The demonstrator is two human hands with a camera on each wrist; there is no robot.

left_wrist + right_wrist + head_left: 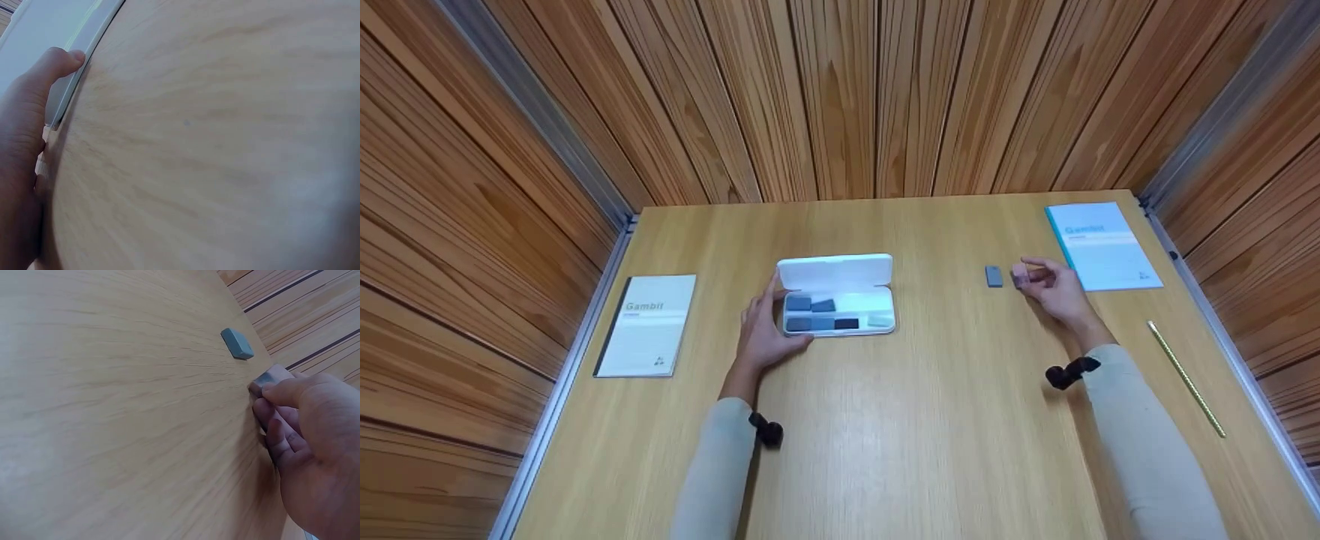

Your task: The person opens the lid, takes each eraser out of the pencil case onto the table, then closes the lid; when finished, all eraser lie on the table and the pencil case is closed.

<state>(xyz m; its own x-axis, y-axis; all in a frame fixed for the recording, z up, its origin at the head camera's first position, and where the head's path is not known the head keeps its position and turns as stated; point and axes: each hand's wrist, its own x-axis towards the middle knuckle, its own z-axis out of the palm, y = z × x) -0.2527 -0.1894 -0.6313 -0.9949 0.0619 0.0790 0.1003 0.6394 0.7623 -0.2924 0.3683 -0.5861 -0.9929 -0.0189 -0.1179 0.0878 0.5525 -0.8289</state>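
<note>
A white pencil case (838, 335) lies with its lid (834, 271) raised, several grey, dark and pale green erasers inside. My left hand (765, 334) grips its left end, thumb along the front edge and fingers round the back corner. The left wrist view shows that thumb (59, 66) resting on the rim of the case. Over at the right, my right hand (1057, 291) pinches a pinkish eraser with a dark end (1019, 274) between thumb and fingertips, close over the table. A grey-blue eraser (994, 277) lies just left of it; it also shows in the right wrist view.
At the left lies a notebook with a dark spine (646, 326). Another notebook with a teal spine (1110, 247) is at the back right, close beyond my right hand. A gold stick (1185, 379) lies near the right edge. Wooden walls enclose the table's back and sides.
</note>
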